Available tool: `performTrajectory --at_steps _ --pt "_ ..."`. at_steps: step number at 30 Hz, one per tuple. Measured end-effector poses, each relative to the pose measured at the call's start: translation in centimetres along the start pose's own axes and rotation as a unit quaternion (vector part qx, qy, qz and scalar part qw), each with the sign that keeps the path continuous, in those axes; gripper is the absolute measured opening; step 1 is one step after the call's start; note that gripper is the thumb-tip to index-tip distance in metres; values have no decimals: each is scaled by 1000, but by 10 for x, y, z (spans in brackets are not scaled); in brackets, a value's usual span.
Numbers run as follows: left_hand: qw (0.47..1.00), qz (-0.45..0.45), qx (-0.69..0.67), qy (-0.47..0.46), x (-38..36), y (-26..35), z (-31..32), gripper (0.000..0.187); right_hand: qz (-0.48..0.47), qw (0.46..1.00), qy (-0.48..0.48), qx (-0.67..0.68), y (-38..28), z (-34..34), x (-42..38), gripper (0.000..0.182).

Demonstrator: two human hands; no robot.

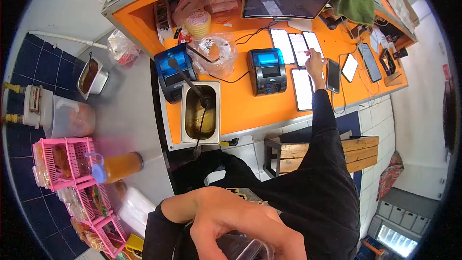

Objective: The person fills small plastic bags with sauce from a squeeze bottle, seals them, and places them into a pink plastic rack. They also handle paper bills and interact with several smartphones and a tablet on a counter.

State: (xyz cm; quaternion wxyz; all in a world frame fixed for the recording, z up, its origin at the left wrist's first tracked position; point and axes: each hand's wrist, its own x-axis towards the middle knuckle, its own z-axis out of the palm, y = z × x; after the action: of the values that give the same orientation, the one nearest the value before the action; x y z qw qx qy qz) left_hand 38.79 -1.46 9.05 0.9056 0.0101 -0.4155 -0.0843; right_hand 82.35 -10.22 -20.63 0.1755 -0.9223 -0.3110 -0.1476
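Note:
My left hand [245, 221] is very close at the bottom, its fingers curled around a clear plastic container [257, 250], mostly cut off by the frame edge. My right hand [314, 65] reaches over the orange counter [236, 110], its fingers apart above a row of lit phones. Beneath its fingertips is the middle phone [298, 43]. Another bright phone [302, 89] lies just left of my wrist, and a dark-screened phone [333, 76] to its right.
Two printers [267, 72] [175, 70] stand on the counter, with a metal tray [201, 137] holding utensils at its front edge. A monitor [286, 0] stands behind. At left are a bottle [122, 167] and pink racks [72, 183]; below the counter is a wooden bench [361, 154].

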Motion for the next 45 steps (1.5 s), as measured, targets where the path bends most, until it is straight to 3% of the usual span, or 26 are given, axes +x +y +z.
performTrajectory --at_steps 3,5,8,15,17,20,21,22,23,25,26,29,31,33,34,36,37,39,42,44,45 --pt "999 -9 -11 34 2 1 -2 51 7 999 -26 -25 0 1 0 34" --pt "1000 -7 -10 5 4 0 -8 51 29 995 -70 -60 1 1 3 33" --pt "999 4 12 -29 2 0 -16 52 22 996 -55 -63 2 2 3 31" --pt "1000 -11 4 -2 -2 1 -1 53 42 997 -43 -53 -6 0 0 32" --pt "1000 -8 7 3 -5 1 6 54 60 980 151 113 -31 -21 -4 31" --pt "1000 -6 3 -18 -12 -1 13 54 -16 915 243 320 -107 -81 -37 28" --pt "1000 -6 6 -20 -14 0 18 54 40 910 183 369 -155 -124 -64 25" --pt "1000 -24 3 -18 -16 2 23 54 13 899 194 392 -169 -120 -86 18" --pt "999 -41 0 -17 -17 4 28 54 -42 844 200 496 -218 -148 -109 12" --pt "997 -51 11 -49 -20 5 33 54 -80 801 99 586 -281 -179 -161 8" --pt "995 -59 21 -75 -21 5 36 54 -156 777 55 607 -305 -180 -184 12" --pt "988 -41 68 -130 -26 7 48 55 -236 659 -138 701 -390 -197 -231 30" --pt "989 -49 77 -113 -34 8 66 55 -251 602 -243 718 -435 -187 -250 51" --pt "990 -53 90 -91 -46 9 87 55 -242 603 -292 702 -477 -171 -264 76" --pt "992 -55 93 -60 -54 10 98 55 -247 596 -298 703 -498 -157 -275 76" --pt "993 -49 107 -26 -68 18 112 55 -271 738 -155 599 -532 -123 -299 106" --pt "975 -72 195 -74 -75 28 115 59 -282 728 -164 603 -541 -107 -307 106" --pt "943 -80 304 -109 -95 35 126 63 -237 791 -137 548 -564 -77 -323 126" --pt "906 -17 406 -122 -118 33 152 73 -226 798 -177 530 -578 -54 -327 133" --pt "950 8 309 -56 -126 25 174 52 -252 779 -240 521 -586 -55 -318 128" --pt "945 23 324 -51 -135 23 176 52 -258 772 -284 507 -591 -54 -314 123"
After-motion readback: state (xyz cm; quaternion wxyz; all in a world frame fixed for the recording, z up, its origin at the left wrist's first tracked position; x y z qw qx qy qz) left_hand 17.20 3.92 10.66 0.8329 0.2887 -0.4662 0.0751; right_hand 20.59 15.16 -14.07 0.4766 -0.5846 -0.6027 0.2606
